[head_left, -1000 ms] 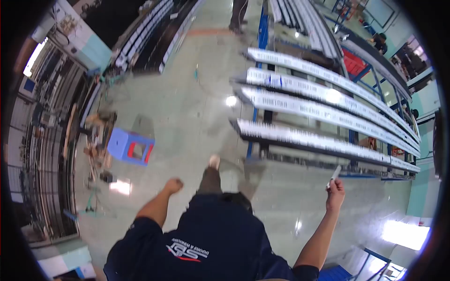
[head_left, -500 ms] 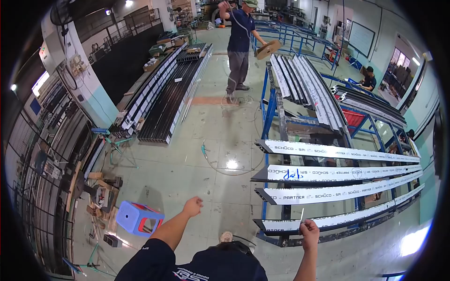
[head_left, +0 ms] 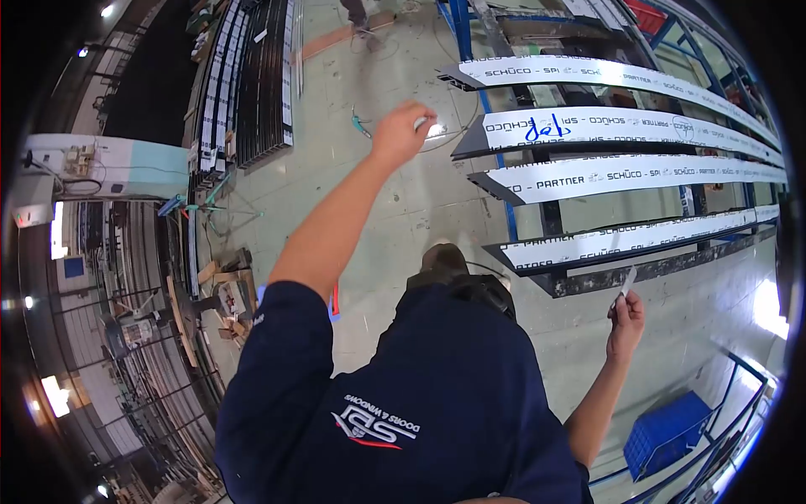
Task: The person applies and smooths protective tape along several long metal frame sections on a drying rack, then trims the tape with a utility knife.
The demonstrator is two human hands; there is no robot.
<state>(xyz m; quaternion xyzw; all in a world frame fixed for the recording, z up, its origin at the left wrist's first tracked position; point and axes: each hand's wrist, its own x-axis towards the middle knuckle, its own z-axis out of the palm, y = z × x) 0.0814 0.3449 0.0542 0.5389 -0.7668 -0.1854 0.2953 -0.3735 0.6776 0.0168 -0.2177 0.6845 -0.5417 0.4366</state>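
My right hand (head_left: 625,323), at the right, is closed on a thin pale strip (head_left: 629,280) that sticks up past the fingertips. It is just below the nearest aluminium profile (head_left: 621,242), apart from it. My left hand (head_left: 401,134) reaches forward over the floor with fingers pinched together. A small whitish bit shows at its fingertips, too small to name. To its right lie several dark profiles with mitred ends and white printed protective film, one a film-covered profile (head_left: 604,128) with blue handwriting. A teal-ended air hose (head_left: 361,126) lies on the floor near my left wrist.
A blue metal rack (head_left: 462,34) carries the profiles. Stacked dark profiles (head_left: 267,101) lie at the upper left. A co-worker's legs (head_left: 356,12) show at the top edge. A blue crate (head_left: 667,433) is at the lower right, and scrap wood (head_left: 231,294) at the left.
My view has tipped down and closer to my body, so the co-worker is mostly cut off. My left hand has reached further forward; the right has moved rightward, still with the strip.
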